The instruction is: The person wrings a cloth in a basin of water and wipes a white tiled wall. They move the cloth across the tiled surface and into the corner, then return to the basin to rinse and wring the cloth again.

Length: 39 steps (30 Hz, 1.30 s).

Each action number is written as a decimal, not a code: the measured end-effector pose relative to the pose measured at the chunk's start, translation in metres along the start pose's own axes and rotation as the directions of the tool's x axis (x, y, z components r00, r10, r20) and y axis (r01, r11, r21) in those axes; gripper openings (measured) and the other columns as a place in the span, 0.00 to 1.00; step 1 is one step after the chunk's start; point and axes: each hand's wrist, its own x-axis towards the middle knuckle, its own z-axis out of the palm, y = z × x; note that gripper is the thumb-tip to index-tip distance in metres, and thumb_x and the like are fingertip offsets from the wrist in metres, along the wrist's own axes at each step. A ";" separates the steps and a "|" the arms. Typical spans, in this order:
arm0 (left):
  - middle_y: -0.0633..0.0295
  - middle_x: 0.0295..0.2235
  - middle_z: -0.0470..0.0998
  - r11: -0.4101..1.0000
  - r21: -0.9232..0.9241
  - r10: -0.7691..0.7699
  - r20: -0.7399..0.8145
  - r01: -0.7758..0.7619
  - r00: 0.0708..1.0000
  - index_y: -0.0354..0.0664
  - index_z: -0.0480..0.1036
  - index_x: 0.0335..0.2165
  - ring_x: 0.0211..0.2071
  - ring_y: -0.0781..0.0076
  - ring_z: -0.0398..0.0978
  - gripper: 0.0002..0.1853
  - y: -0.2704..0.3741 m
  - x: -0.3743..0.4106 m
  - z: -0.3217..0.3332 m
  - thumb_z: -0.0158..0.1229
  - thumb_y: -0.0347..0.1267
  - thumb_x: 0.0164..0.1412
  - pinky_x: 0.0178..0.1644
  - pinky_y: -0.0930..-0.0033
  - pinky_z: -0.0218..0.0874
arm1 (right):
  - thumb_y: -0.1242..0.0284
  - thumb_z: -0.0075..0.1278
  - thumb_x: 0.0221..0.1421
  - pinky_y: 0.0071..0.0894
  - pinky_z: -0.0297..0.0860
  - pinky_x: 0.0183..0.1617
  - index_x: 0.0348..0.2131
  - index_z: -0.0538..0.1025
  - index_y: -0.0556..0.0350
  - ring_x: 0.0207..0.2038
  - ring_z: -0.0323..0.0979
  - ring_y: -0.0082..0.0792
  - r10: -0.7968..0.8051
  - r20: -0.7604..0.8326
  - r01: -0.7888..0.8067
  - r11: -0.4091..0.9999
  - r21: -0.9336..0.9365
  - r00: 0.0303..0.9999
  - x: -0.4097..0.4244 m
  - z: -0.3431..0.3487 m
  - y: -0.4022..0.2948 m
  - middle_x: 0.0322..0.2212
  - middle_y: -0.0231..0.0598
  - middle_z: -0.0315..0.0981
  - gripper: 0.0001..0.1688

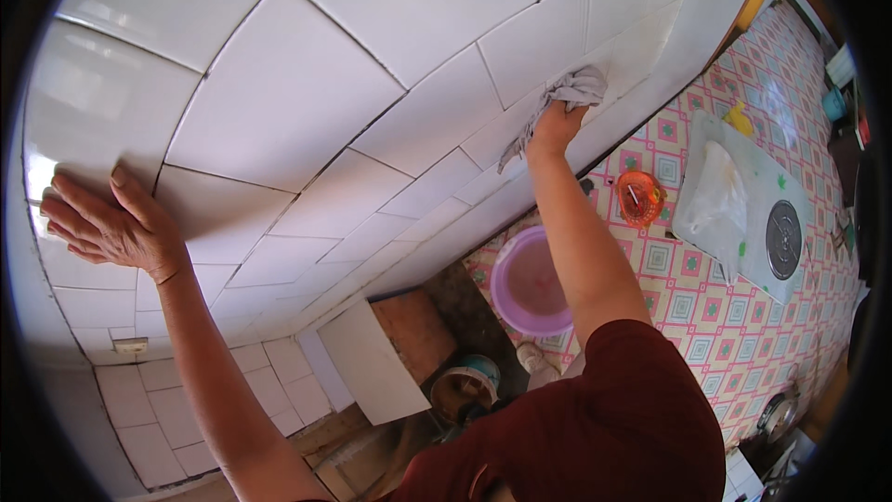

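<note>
A wall of glossy white tiles point(279, 97) with dark joints rises in front of me. My left hand point(122, 226) rests flat against it at the far left, fingers apart and nothing in its grasp. Out to the right, my right hand point(556, 129) grips a crumpled grey cloth point(575, 87) and presses it on the lower tiles. One end of the cloth hangs down beside the wrist. Below my right forearm, a purple plastic basin point(533, 282) holds cloudy liquid; the forearm and upper arm hide part of its right side.
An orange plastic basket point(640, 199) stands on the patterned floor covering point(686, 307). Beyond it is a pale low table point(759, 237) bearing a clear plastic bag point(714, 195) and a round black disc point(783, 240). A bucket point(481, 369) and a white panel point(373, 362) stand near my feet.
</note>
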 end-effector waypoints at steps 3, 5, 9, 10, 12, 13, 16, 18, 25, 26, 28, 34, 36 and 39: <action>0.54 0.63 0.40 1.000 0.010 -0.001 0.012 0.001 1.000 0.57 0.48 0.62 0.65 0.53 0.31 0.42 -0.003 -0.002 0.000 0.30 0.66 0.56 0.63 0.42 0.21 | 0.73 0.40 0.58 0.27 0.55 0.57 0.56 0.57 0.58 0.54 0.59 0.33 0.107 -0.008 -0.107 0.993 0.040 0.994 -0.041 -0.001 0.005 0.53 0.41 0.59 0.27; 0.54 0.63 0.40 1.000 0.010 -0.013 0.013 0.013 1.000 0.57 0.48 0.62 0.65 0.52 0.31 0.43 -0.003 -0.003 0.000 0.29 0.67 0.55 0.62 0.41 0.21 | 0.75 0.38 0.58 0.25 0.58 0.54 0.57 0.56 0.58 0.52 0.60 0.32 0.201 -0.020 -0.199 0.978 0.058 0.979 -0.075 -0.007 0.022 0.52 0.42 0.59 0.27; 0.54 0.63 0.40 1.000 0.018 -0.009 0.015 0.009 1.000 0.57 0.48 0.62 0.65 0.52 0.32 0.41 -0.002 -0.003 -0.002 0.29 0.66 0.56 0.63 0.43 0.21 | 0.65 0.38 0.58 0.33 0.62 0.53 0.55 0.58 0.52 0.46 0.64 0.32 0.690 -0.186 -0.697 0.716 0.033 0.700 -0.198 -0.025 0.079 0.50 0.39 0.62 0.27; 0.54 0.63 0.40 1.000 0.009 -0.004 0.011 0.004 1.000 0.57 0.48 0.62 0.65 0.52 0.32 0.41 0.002 0.002 -0.001 0.29 0.65 0.56 0.63 0.44 0.21 | 0.65 0.40 0.57 0.34 0.65 0.49 0.54 0.60 0.47 0.46 0.65 0.32 0.877 -0.067 -0.869 0.480 0.120 0.475 -0.238 -0.034 0.111 0.50 0.37 0.62 0.26; 0.53 0.63 0.40 1.000 -0.006 0.003 0.008 -0.003 1.000 0.56 0.47 0.62 0.65 0.53 0.32 0.41 0.008 0.005 0.002 0.29 0.65 0.57 0.63 0.44 0.22 | 0.64 0.37 0.58 0.39 0.70 0.42 0.38 0.71 0.47 0.37 0.71 0.33 0.978 0.016 -0.954 0.197 0.227 0.206 -0.315 -0.011 0.119 0.36 0.32 0.73 0.13; 0.53 0.63 0.40 1.000 0.006 0.003 0.016 -0.003 1.000 0.55 0.47 0.62 0.65 0.53 0.32 0.41 0.002 0.000 0.002 0.29 0.65 0.57 0.63 0.44 0.22 | 0.66 0.36 0.58 0.44 0.71 0.39 0.36 0.70 0.48 0.36 0.72 0.36 0.996 0.022 -0.983 0.077 0.168 0.082 -0.337 -0.001 0.103 0.34 0.36 0.73 0.12; 0.52 0.63 0.40 1.000 0.005 0.004 0.010 -0.004 1.000 0.53 0.47 0.62 0.65 0.53 0.32 0.41 0.002 0.001 0.003 0.30 0.64 0.58 0.63 0.45 0.23 | 0.71 0.34 0.57 0.51 0.72 0.34 0.34 0.70 0.51 0.31 0.73 0.42 0.993 0.107 -0.981 -0.067 0.182 -0.048 -0.356 0.021 0.081 0.29 0.43 0.73 0.11; 0.52 0.64 0.40 1.000 -0.002 0.022 0.008 -0.022 1.000 0.53 0.47 0.62 0.65 0.50 0.32 0.39 -0.003 -0.002 0.003 0.33 0.61 0.59 0.63 0.44 0.22 | 0.74 0.34 0.55 0.48 0.71 0.37 0.34 0.70 0.56 0.34 0.71 0.43 0.936 0.326 -0.978 -0.177 0.112 -0.133 -0.313 0.014 0.073 0.32 0.44 0.71 0.12; 0.53 0.64 0.40 1.000 -0.009 0.030 -0.020 -0.030 0.999 0.53 0.49 0.61 0.65 0.50 0.33 0.38 -0.006 0.005 -0.002 0.37 0.59 0.59 0.63 0.43 0.22 | 0.72 0.33 0.56 0.53 0.71 0.38 0.30 0.69 0.56 0.32 0.72 0.41 0.698 0.626 -0.929 0.349 0.125 0.347 -0.007 -0.036 0.017 0.30 0.43 0.71 0.11; 0.53 0.64 0.41 1.000 -0.003 0.031 -0.009 -0.031 0.999 0.53 0.50 0.61 0.64 0.50 0.34 0.38 -0.008 -0.001 -0.003 0.37 0.59 0.59 0.63 0.43 0.22 | 0.72 0.32 0.57 0.50 0.72 0.39 0.34 0.70 0.55 0.30 0.72 0.41 0.747 0.349 -0.822 0.541 0.177 0.567 0.020 -0.029 -0.012 0.31 0.43 0.71 0.13; 0.53 0.63 0.42 0.999 -0.016 0.047 -0.043 -0.048 0.998 0.53 0.50 0.61 0.64 0.50 0.34 0.37 -0.008 -0.005 0.006 0.37 0.59 0.59 0.63 0.43 0.23 | 0.75 0.35 0.56 0.43 0.69 0.46 0.38 0.70 0.57 0.38 0.71 0.38 0.622 0.256 -0.669 0.717 0.193 0.740 0.084 -0.028 -0.049 0.37 0.41 0.71 0.13; 0.54 0.63 0.45 0.997 -0.004 0.072 -0.080 -0.072 0.994 0.54 0.52 0.61 0.65 0.54 0.35 0.38 -0.004 0.000 0.002 0.34 0.61 0.59 0.63 0.47 0.22 | 0.79 0.43 0.51 0.30 0.59 0.54 0.50 0.65 0.59 0.49 0.64 0.32 -0.039 0.045 0.041 0.997 -0.060 0.998 0.053 0.012 -0.027 0.48 0.38 0.66 0.24; 0.54 0.63 0.44 0.996 -0.008 0.086 -0.073 -0.087 0.994 0.54 0.52 0.61 0.65 0.54 0.35 0.38 -0.004 0.000 0.000 0.35 0.61 0.59 0.63 0.47 0.22 | 0.80 0.41 0.52 0.29 0.55 0.57 0.51 0.64 0.61 0.50 0.61 0.33 -0.056 0.090 0.054 0.998 0.028 0.994 0.004 0.009 -0.013 0.49 0.38 0.64 0.24; 0.54 0.63 0.44 0.995 -0.013 0.098 -0.075 -0.100 0.992 0.54 0.51 0.61 0.65 0.54 0.35 0.37 -0.001 0.002 0.000 0.35 0.60 0.60 0.63 0.46 0.22 | 0.78 0.42 0.51 0.33 0.60 0.51 0.42 0.67 0.63 0.43 0.64 0.35 0.105 0.023 -0.104 0.994 -0.038 0.994 -0.067 -0.007 0.038 0.42 0.42 0.68 0.17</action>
